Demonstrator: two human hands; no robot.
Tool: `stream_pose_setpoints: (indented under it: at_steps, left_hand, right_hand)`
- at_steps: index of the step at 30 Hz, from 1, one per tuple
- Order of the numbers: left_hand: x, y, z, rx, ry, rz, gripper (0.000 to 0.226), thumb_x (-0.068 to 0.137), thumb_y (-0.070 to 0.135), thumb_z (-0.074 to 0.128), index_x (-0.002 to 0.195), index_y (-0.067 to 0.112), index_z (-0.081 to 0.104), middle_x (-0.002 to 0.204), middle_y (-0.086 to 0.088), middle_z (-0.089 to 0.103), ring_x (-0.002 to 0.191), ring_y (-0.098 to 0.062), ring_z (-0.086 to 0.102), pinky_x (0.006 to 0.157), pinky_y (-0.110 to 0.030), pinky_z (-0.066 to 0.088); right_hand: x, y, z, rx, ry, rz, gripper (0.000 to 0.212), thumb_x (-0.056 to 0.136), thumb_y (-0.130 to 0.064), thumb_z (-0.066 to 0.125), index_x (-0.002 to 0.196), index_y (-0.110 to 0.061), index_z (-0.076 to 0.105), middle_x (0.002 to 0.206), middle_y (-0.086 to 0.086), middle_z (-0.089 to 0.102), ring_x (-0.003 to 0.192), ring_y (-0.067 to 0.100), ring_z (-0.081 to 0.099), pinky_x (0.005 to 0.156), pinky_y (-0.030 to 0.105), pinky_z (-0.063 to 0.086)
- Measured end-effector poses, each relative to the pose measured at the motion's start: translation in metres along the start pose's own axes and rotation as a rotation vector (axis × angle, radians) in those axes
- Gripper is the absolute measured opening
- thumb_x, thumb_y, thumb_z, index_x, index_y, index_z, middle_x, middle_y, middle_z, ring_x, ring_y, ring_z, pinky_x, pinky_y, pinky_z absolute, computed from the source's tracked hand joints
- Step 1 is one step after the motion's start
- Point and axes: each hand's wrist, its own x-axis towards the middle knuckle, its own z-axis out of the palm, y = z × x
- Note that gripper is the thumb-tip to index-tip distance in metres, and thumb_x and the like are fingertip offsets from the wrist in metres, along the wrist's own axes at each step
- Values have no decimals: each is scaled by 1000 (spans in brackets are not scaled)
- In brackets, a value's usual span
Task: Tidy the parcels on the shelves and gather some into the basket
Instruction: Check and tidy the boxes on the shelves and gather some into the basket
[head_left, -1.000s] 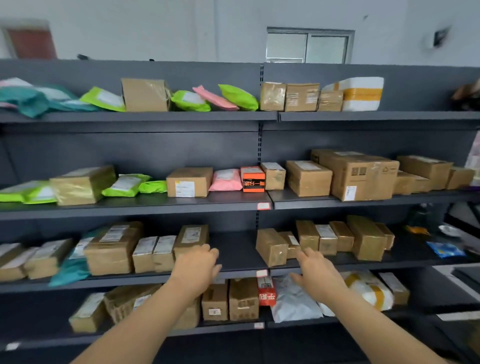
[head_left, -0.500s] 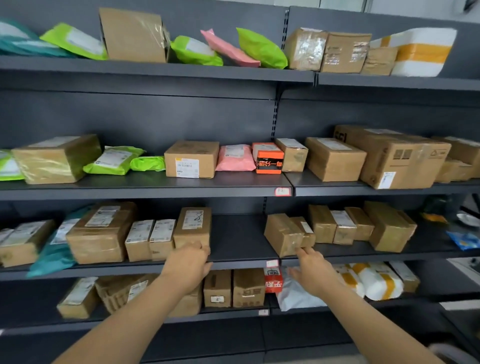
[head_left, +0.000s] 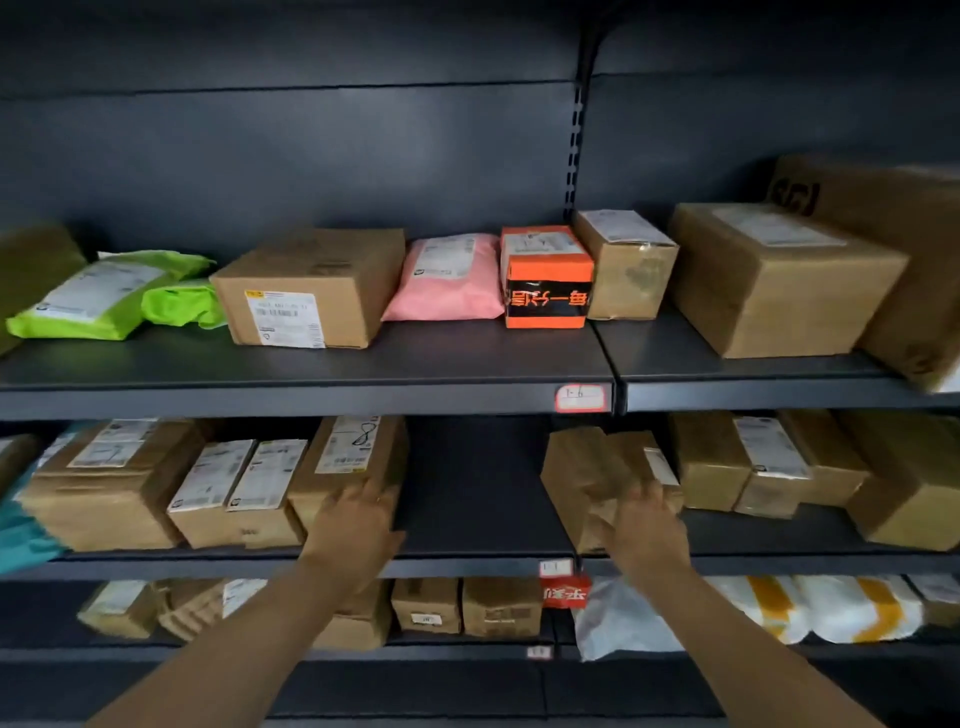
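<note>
Right hand (head_left: 645, 527) seemingly against brown parcel (head_left: 575, 475)

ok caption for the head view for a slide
Left hand at a labelled box, right hand at a tilted brown box, on a parcel shelf.

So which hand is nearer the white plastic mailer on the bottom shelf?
Right. The right hand is just above the white mailer, at a tilted brown box one shelf up; the left hand is up-left, across the gap.
</note>
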Motion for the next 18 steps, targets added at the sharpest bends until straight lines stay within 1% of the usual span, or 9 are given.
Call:
stream_pose_setpoints:
  at_steps: [2,5,7,10,12,14,15,16,18]
  left_hand:
    - [17,2,10,14,-39,-26,64,95,45,42,149,19,19,154,-4,23,141,-24,21,114,-40,23]
    - [34,2,22,19,-70,-62,67,96,48,40,150,16,15,157,-5,15,144,-26,14,116,-43,19]
    - [44,-2,28,1,-88,-81,69,96,48,41,150,15,14,158,-3,12,145,-25,12,116,-43,18]
    - [52,-12,39,-28,-120,-101,70,95,47,42,151,15,13,158,-2,12,145,-24,12,117,-43,18]
    - [53,-18,46,-67,-130,-101,69,95,47,44,150,17,16,157,0,15,143,-22,17,116,-42,22]
    - [54,-24,52,-99,-91,-92,66,94,43,47,149,18,20,155,2,22,140,-20,26,113,-38,27]
    - [54,-27,53,-112,-52,-85,63,94,41,48,148,19,24,153,3,27,137,-19,31,111,-35,30]
    - [56,-29,54,-133,-17,-80,60,94,38,49,147,20,28,150,3,33,135,-18,35,110,-32,32]
    - [60,-34,55,-192,22,-67,55,93,35,51,144,20,35,147,4,39,132,-16,38,109,-27,33]
  right_hand:
    - [19,1,6,38,2,36,76,89,-54,51,143,-9,21,143,14,31,130,31,36,103,42,38]
    - [39,-1,17,62,-34,88,95,85,-61,51,148,-7,6,151,15,20,137,34,28,108,44,32]
    - [45,-2,28,36,-59,95,97,84,-61,53,148,-6,5,151,16,19,138,34,26,109,44,32]
    - [49,-5,40,-10,-11,49,87,83,-57,55,143,-8,16,140,17,26,130,34,33,103,41,40]
    - [50,-8,43,18,25,49,89,80,-57,60,142,-9,17,135,18,27,125,35,33,100,39,40]
    - [48,-14,47,36,46,55,94,76,-54,66,143,-8,19,134,20,29,121,36,34,98,38,38]
    - [46,-18,50,27,81,21,96,71,-51,72,141,-6,25,132,20,33,117,37,37,97,39,39]
    - [45,-23,55,8,121,-41,98,61,-46,80,137,-2,36,127,21,40,110,38,41,92,42,43]
    - [43,-35,67,-33,196,-188,97,35,-34,91,119,2,56,114,22,51,94,38,45,77,46,51]
